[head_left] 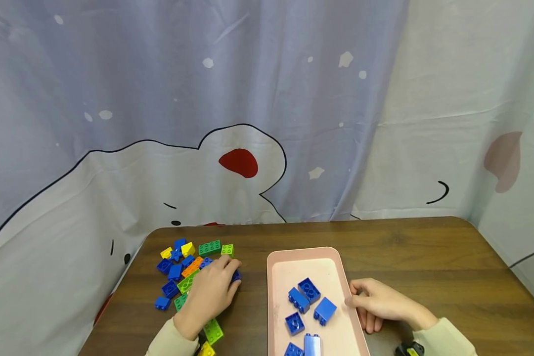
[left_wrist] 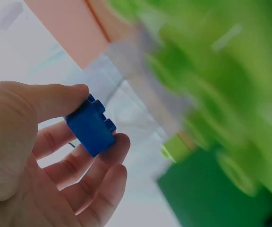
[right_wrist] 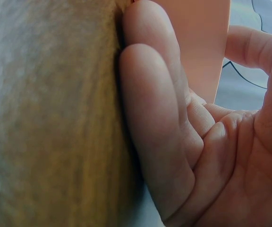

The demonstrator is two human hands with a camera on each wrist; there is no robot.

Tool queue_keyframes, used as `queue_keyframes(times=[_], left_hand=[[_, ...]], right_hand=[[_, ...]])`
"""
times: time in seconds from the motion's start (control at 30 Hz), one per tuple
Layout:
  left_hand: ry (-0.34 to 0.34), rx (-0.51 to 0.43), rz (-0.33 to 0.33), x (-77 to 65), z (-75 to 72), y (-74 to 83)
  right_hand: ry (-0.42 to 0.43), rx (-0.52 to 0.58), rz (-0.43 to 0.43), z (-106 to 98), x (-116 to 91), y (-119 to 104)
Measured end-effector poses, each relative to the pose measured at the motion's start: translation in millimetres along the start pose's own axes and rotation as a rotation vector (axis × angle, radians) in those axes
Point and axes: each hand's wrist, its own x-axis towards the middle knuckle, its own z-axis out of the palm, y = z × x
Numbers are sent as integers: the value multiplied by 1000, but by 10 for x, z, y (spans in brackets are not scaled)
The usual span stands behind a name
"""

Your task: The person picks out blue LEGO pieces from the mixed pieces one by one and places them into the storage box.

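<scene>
My left hand (head_left: 210,292) is over the right side of a spread of toy building bricks. In the left wrist view it pinches a blue building brick (left_wrist: 91,128) between thumb and fingers, its studs turned toward the right. From the head, the hand mostly covers that brick. A pink tray (head_left: 289,269) lies to the right, with several blue bricks (head_left: 325,311) inside. At the tray's right rim, my right hand (head_left: 384,302) holds the edge, thumb at the rim. Up close, the tray wall (right_wrist: 199,42) stands between the thumb and the fingers, and the lower fingers rest on the table.
Loose bricks in blue, orange, yellow and green lie at the table's left, among them a dark green brick (head_left: 209,247) at the back. A lime brick (head_left: 213,331) lies below the left wrist. Behind the wooden table (head_left: 405,257) hangs a printed curtain (head_left: 311,99).
</scene>
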Motion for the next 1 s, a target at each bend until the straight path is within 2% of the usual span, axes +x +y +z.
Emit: queue_keyframes(times=[0.2,0.33,0.47,0.6,0.8,0.9,1.0], left_hand=[[27,3,71,29,-64,218],[16,9,112,30,-140,390],[-33,2,148,16,-251,570],[-115,-42,168,1,-349,741],[-235,-85,187,-3,-393,926],[-262,-91,221,-17,-389,983],[-243,-66,285,-46,-372,1014]], right_hand=[[-1,5,-2,2,7,4],[8,7,-2,4,3,10],[9,3,1,3,2,12],[4,-3,4,-5,-5,10],[0,-5,11,-6,-7,6],[-5,1,6,-3,-5,3],[-9,9,-3,-2,-2,0]])
